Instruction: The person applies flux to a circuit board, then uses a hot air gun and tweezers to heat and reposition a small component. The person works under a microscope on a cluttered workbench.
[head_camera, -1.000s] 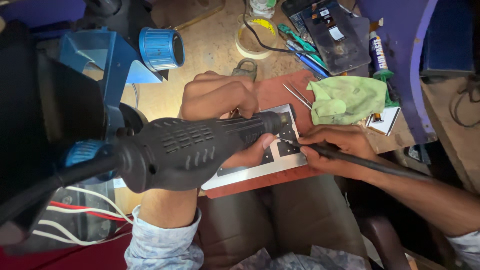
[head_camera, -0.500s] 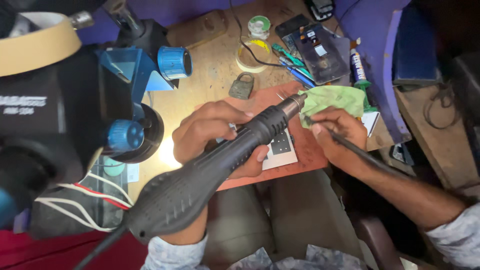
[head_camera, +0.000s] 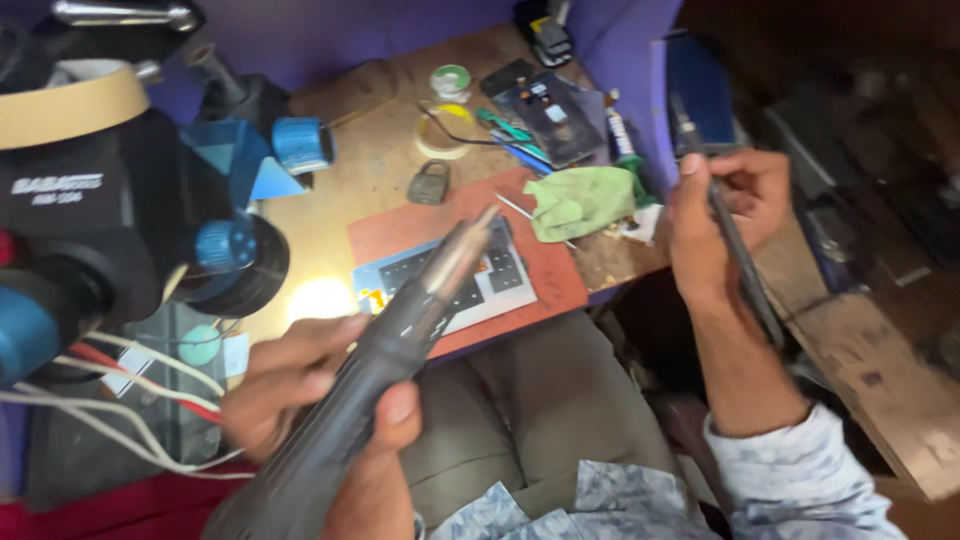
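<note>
Black and blue, the microscope (head_camera: 110, 230) fills the far left of the view, with white and red cables (head_camera: 120, 385) trailing beneath it toward the near edge. Just right of those cables the left hand (head_camera: 320, 390) is wrapped around the dark handle of a hot air gun (head_camera: 390, 350), thumb pressed on top and fingers curled under; its metal nozzle points up and away, its tip over the grey circuit board holder (head_camera: 480, 285). That holder lies on a red-brown work mat (head_camera: 540, 270) on the wooden bench (head_camera: 370, 150). Beyond the mat, a small padlock (head_camera: 428, 183) sits near a yellow tape roll (head_camera: 445, 135). A crumpled green cloth (head_camera: 580, 200) rests on the mat's far right corner, with a thin metal probe (head_camera: 520, 210) beside it. Farther back lies a dark opened phone (head_camera: 550, 110), with blue and green tools just to its left. To the right, lifted off the bench and well apart from the mat, the right hand (head_camera: 715, 215) pinches a slim dark soldering iron (head_camera: 730, 240) between thumb and fingers, its shaft running down along the forearm. A pale patterned sleeve (head_camera: 790, 470) covers that arm near the bottom right.
</note>
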